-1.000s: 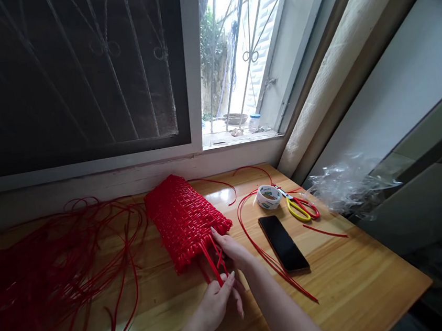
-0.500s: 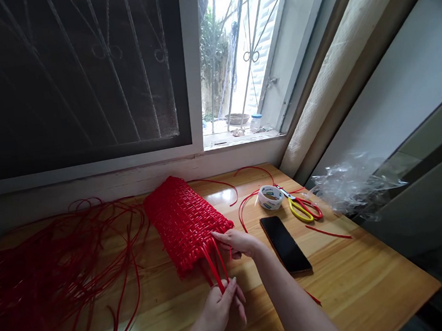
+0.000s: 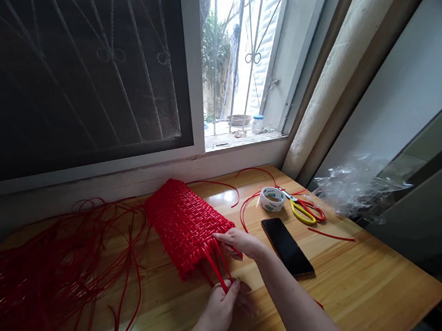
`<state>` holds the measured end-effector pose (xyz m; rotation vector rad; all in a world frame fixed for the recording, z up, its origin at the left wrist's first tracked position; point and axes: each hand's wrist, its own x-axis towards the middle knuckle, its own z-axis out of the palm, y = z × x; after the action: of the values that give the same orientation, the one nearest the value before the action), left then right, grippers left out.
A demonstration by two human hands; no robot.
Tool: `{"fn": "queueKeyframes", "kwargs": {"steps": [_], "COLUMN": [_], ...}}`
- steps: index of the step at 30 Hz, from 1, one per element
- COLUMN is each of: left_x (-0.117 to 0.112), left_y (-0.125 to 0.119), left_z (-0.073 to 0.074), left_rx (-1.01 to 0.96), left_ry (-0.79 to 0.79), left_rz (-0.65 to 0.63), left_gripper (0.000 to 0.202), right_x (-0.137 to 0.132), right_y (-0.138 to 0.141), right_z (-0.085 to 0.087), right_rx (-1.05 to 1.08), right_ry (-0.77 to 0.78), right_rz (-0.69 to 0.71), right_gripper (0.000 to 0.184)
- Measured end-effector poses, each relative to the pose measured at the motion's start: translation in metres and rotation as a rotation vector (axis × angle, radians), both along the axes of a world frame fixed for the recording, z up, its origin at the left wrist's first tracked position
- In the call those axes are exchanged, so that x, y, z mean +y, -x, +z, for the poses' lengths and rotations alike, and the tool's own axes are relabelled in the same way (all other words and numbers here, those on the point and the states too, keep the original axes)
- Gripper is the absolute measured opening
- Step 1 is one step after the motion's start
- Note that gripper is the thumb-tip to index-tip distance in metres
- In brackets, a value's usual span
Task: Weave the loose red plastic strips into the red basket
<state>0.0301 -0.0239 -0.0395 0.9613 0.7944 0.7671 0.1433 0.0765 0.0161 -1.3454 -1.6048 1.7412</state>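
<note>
A red woven basket-like bag [image 3: 187, 216] of glossy plastic strips lies on its side on the wooden table, its near edge toward me. Several red strips [image 3: 215, 266] run from that edge down to my left hand [image 3: 220, 308], whose thumb and fingers pinch them. My right hand [image 3: 239, 241] grips the bag's near right corner, thumb on top and the other fingers curled under the edge. A short red strip end shows by those fingers. The inside of the bag is hidden from me.
A tangle of loose red strips [image 3: 77, 265] covers the table's left side. At the right are a black phone [image 3: 288, 247], a tape roll [image 3: 272, 199], yellow-and-red scissors [image 3: 303, 210] and a cut strip [image 3: 331, 234]. Clear plastic wrapping [image 3: 353, 188] sits past the table's right edge.
The left hand's lower fingers have moved and are blurred now, while it still pinches the strips. A strip end by the right hand has shifted to the right. The bag stays in place.
</note>
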Motion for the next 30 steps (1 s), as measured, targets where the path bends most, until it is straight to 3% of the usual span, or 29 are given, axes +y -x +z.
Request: {"fn": "queueKeyframes", "kwargs": {"steps": [11, 20, 30], "left_x": [0.004, 0.004, 0.005], "left_y": [0.001, 0.004, 0.001], "left_z": [0.001, 0.005, 0.006], "left_rx": [-0.028, -0.037, -0.08], "left_ry": [0.036, 0.066, 0.122], "left_rz": [0.008, 0.04, 0.084], "left_gripper": [0.059, 0.058, 0.06], "right_x": [-0.004, -0.01, -0.014], "right_y": [0.004, 0.003, 0.012], "right_z": [0.012, 0.031, 0.03], "right_rx": [0.001, -0.018, -0.226], "right_ry": [-0.022, -0.009, -0.222], "right_rz": [-0.039, -0.066, -0.344], "right_gripper": [0.056, 0.048, 0.031]}}
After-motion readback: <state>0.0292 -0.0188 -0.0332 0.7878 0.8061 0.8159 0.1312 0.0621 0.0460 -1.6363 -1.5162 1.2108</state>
